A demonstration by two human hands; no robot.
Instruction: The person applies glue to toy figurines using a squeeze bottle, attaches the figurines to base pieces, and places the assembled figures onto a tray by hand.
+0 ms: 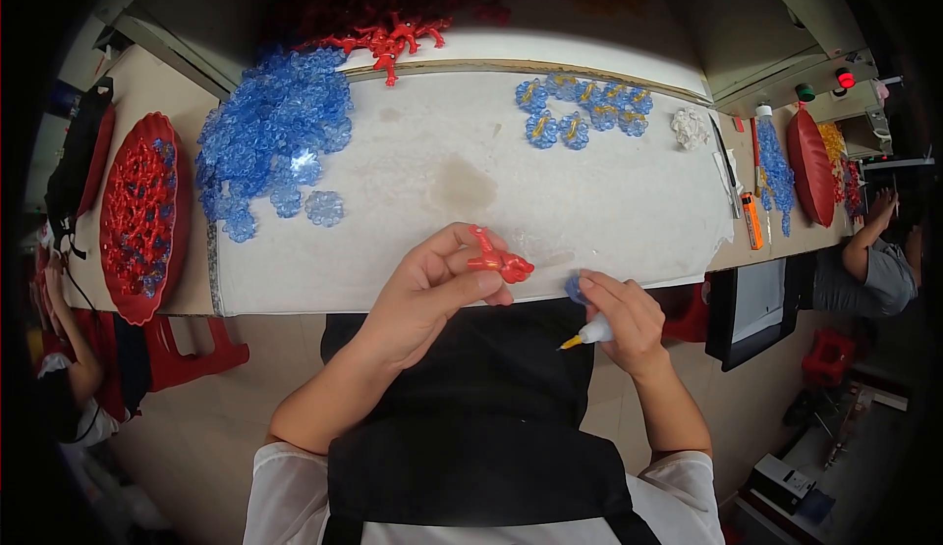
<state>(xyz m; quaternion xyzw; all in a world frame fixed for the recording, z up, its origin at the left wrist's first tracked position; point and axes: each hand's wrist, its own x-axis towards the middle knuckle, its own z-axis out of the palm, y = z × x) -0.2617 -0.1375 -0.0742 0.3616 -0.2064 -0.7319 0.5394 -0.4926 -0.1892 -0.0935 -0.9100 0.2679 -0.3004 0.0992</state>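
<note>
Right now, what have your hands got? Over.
Left hand pinching red plastic piece. Right hand holding small glue bottle and blue plastic piece. Nothing between the hands.

Red plastic piece in left hand; perhaps glue bottle in right hand.
</note>
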